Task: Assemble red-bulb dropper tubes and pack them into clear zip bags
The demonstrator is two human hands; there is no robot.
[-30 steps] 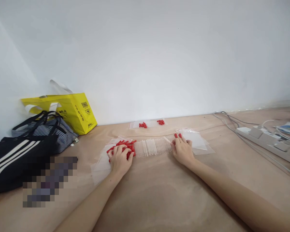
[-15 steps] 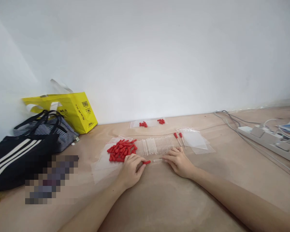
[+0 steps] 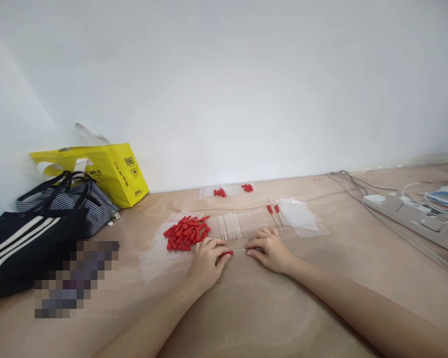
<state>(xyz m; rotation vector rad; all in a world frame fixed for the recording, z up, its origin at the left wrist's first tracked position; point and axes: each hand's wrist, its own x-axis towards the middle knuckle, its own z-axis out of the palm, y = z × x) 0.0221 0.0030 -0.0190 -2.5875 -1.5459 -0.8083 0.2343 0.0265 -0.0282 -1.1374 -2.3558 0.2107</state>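
Just below the centre of the frame, a small red teardrop-shaped bulb (image 3: 227, 253) and a slim, straight, clear tube (image 3: 240, 250), end to end, low over a pale brown wood-grained tabletop (image 3: 246, 308). Long axes of both nearly level, running left to right; narrow neck of the bulb pointing right, straight at the tube's left end. Too small to tell whether joined or merely meeting. Bulb pinched between thumb and fingers of the left hand (image 3: 208, 258), rounded end hidden there; tube gripped toward its right end by the bent fingers of the right hand (image 3: 271, 252).

Up and left of the left hand, a heap of similar red bulbs (image 3: 184, 232), pointing every way, on flat clear plastic bags (image 3: 153, 258). Directly above the held pair, a close row of clear tubes (image 3: 235, 224), long axes running up and down the frame. Above the right hand, two red-topped clear droppers (image 3: 270, 209), tips slanting down and right; just beside, flat clear plastic sleeves (image 3: 300, 216). Farther up, near the white wall (image 3: 246, 99), two small red clusters (image 3: 220, 192). At left, a yellow carrier bag (image 3: 123, 174); at right, a white power strip (image 3: 414, 213).
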